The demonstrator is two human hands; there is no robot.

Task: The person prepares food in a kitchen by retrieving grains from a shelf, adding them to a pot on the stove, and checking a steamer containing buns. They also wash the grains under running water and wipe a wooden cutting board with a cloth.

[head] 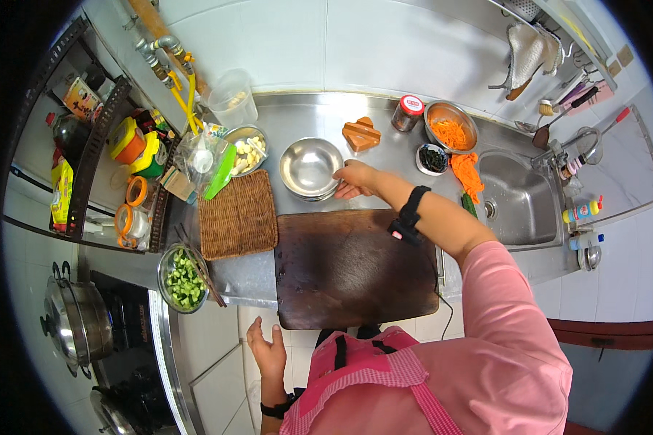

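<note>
My right hand (355,180) is at the right rim of a stack of stainless steel bowls (311,166), thumb at the edge and fingers along the outside. The top bowl holds nothing. Below the stack lies a dark wooden cutting board (359,272). My left hand (266,348) hangs in front of the counter with its fingers apart and nothing in it. Nearest to it is a glass bowl of chopped green vegetable (185,280), with chopsticks (202,269) across its right rim. A woven wicker mat (238,217) lies left of the board.
A steel bowl of garlic cloves (247,152), a plastic tub (233,100), a brown block (362,135), a red-lidded jar (407,114), a bowl of shredded carrot (450,128) and a small dark-filled bowl (432,160) surround the stack. The sink (522,201) is right; pots (76,321) stand left.
</note>
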